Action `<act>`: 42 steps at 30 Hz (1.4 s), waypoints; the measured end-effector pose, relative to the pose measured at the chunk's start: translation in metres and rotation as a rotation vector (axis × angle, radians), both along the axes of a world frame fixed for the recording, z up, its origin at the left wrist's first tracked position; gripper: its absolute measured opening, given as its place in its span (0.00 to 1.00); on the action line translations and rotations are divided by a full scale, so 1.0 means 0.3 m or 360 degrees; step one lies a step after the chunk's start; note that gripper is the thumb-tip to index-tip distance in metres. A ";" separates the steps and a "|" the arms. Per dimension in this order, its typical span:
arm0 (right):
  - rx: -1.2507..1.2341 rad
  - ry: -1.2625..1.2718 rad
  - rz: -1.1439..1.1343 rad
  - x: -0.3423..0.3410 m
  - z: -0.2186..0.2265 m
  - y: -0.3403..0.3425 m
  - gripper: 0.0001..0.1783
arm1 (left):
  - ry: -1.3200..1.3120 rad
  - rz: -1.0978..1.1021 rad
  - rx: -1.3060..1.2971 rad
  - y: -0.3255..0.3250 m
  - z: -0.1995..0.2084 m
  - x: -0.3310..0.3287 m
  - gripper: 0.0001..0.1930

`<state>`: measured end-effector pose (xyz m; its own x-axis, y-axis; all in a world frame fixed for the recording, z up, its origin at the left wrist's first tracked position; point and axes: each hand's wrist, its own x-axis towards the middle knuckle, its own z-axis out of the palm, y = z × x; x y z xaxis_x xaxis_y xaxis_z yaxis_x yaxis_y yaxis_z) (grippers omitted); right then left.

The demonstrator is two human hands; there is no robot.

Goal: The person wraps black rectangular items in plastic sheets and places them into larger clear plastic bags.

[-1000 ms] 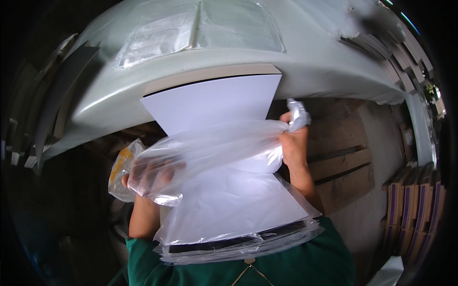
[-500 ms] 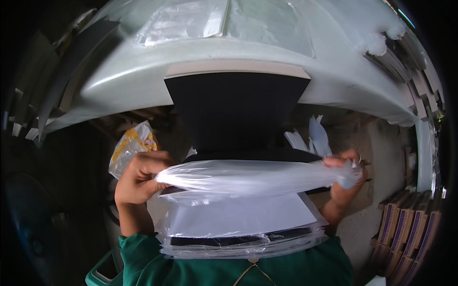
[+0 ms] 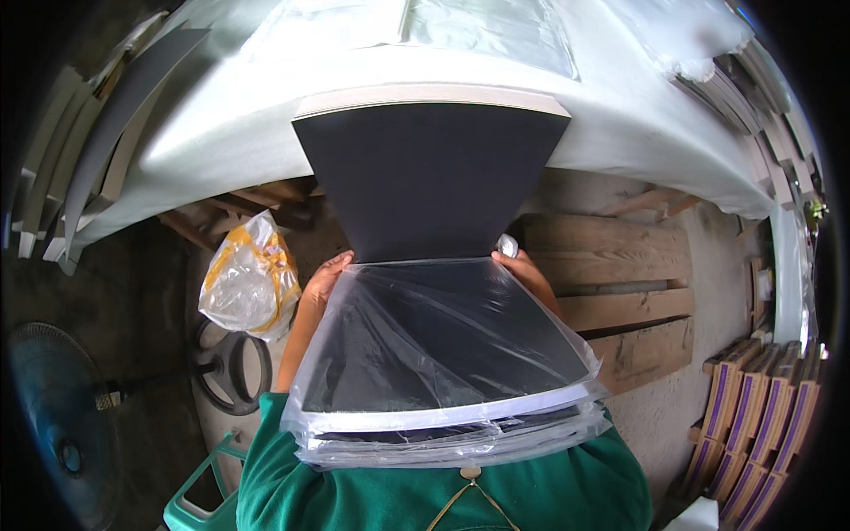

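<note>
Across my lap lies a stack of flat, clear-wrapped packs (image 3: 452,447). On top of it is a clear plastic bag (image 3: 443,336) with a black sheet and a white edge showing through. My left hand (image 3: 329,273) is closed on the bag's far left corner. My right hand (image 3: 524,270) is closed at its far right corner, fingers mostly hidden beneath. A small whitish, shiny thing (image 3: 507,245) shows at the right fingertips; its kind is unclear. Just beyond both hands, a thick black-faced stack with pale edges (image 3: 429,168) leans against the table.
A white-covered table (image 3: 620,142) curves across the far side, with clear plastic sheets (image 3: 496,35) on it. On the left are a crumpled plastic bag with yellow tape (image 3: 252,279), a fan (image 3: 66,434) and a green stool (image 3: 199,496). A wooden pallet (image 3: 620,310) and stacked cartons (image 3: 753,416) stand right.
The bunched clear plastic held between my hands now lies spread flat over the black sheet. Both hands have moved inward to the bag's far corners. Loose plastic scraps at the right are out of view.
</note>
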<state>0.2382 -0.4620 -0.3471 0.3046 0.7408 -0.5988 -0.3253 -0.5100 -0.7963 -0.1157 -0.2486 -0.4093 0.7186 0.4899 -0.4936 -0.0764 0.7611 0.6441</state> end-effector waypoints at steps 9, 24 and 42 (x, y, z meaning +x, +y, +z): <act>0.1513 0.0583 0.0410 -0.126 0.670 0.094 0.29 | 0.0085 -0.0990 0.1359 -0.094 0.949 0.271 0.27; 0.1058 0.0020 0.0100 -0.243 0.644 0.057 0.14 | 0.0145 -0.0209 0.2098 -0.313 0.887 0.420 0.08; 0.1075 0.0001 -0.0138 -0.281 0.661 0.041 0.14 | 0.0122 -0.0077 0.2101 -0.326 0.895 0.413 0.10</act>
